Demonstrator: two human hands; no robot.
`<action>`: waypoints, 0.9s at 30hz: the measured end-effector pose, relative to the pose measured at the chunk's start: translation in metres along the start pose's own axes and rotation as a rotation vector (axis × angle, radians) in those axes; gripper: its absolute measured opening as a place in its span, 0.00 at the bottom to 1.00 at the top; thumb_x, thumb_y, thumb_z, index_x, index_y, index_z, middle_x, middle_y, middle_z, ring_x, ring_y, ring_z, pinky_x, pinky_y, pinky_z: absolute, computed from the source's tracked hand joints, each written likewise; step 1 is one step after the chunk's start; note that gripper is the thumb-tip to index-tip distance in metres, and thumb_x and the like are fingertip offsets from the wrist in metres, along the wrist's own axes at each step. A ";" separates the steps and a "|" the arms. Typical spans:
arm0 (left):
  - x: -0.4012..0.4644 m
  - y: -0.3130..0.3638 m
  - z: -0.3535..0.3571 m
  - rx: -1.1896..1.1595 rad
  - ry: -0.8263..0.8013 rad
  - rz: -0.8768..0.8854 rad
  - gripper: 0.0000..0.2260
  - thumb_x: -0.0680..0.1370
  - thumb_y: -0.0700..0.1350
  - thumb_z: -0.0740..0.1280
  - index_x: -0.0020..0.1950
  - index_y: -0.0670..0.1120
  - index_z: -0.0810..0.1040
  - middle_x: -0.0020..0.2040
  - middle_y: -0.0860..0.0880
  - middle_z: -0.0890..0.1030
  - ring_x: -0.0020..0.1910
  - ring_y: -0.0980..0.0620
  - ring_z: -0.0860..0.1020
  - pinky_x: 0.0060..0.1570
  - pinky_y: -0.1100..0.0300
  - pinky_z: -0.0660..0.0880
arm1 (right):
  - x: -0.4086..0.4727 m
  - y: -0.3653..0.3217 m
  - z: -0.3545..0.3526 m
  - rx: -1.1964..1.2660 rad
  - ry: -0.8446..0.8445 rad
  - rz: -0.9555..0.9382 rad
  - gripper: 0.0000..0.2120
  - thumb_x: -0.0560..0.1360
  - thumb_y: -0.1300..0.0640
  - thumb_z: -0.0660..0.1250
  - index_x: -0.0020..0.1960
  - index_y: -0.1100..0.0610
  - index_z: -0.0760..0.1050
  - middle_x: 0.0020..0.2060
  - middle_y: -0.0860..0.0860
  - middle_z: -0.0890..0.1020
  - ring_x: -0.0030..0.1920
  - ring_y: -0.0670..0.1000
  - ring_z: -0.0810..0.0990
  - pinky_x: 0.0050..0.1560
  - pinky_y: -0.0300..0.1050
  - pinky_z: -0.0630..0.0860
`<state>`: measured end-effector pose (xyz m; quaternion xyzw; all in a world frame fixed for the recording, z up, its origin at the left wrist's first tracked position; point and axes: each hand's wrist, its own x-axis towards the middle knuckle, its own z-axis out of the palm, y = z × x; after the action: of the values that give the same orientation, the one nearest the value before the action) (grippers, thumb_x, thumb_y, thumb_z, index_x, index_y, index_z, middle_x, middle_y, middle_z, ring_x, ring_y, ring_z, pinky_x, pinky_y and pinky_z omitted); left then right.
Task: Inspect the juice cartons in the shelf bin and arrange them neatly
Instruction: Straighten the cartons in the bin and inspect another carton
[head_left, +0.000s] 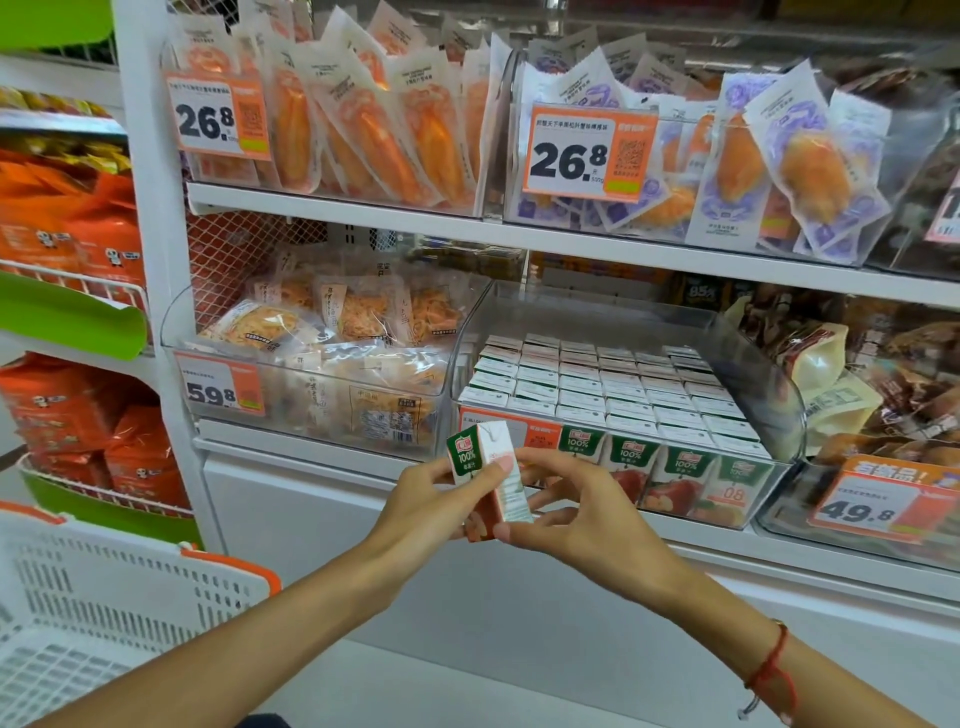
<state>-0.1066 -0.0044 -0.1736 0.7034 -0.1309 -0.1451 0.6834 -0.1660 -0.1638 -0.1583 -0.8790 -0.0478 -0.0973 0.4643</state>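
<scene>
White shelf bears clear bin of juice cartons

Both hands on one juice carton, held in front of the shelf.
Left hand and right hand pinch it, tilted slightly. Behind it, clear bin packed with rows of cartons. White basket lower left.

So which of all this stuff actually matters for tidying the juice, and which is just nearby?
Belongs to the job:
- juice carton, held by left hand and right hand
- clear bin with rows of cartons

Just nearby:
- white basket
- shredded snack bags
- price tags
</scene>
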 end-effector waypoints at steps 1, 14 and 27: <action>0.000 0.001 -0.001 -0.018 -0.002 -0.005 0.08 0.75 0.57 0.70 0.51 0.56 0.81 0.42 0.54 0.86 0.43 0.57 0.84 0.38 0.66 0.80 | 0.000 -0.001 0.000 0.015 -0.009 -0.005 0.26 0.69 0.56 0.78 0.56 0.32 0.70 0.45 0.35 0.79 0.47 0.36 0.79 0.44 0.32 0.78; 0.000 0.011 -0.003 -0.113 -0.109 0.079 0.14 0.77 0.52 0.68 0.62 0.54 0.79 0.53 0.55 0.85 0.55 0.58 0.82 0.55 0.62 0.78 | 0.004 0.001 -0.011 0.238 -0.147 0.225 0.20 0.72 0.53 0.74 0.63 0.49 0.76 0.53 0.45 0.84 0.52 0.44 0.82 0.57 0.37 0.77; 0.004 0.007 -0.003 -0.211 0.004 0.003 0.09 0.77 0.47 0.71 0.56 0.52 0.81 0.47 0.52 0.87 0.47 0.54 0.85 0.44 0.66 0.81 | 0.004 0.004 0.001 -0.126 0.093 0.058 0.22 0.65 0.38 0.75 0.52 0.41 0.68 0.46 0.36 0.76 0.50 0.32 0.73 0.47 0.29 0.73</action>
<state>-0.1021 -0.0036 -0.1666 0.6277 -0.1147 -0.1554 0.7541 -0.1609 -0.1653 -0.1611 -0.9020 0.0056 -0.1276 0.4123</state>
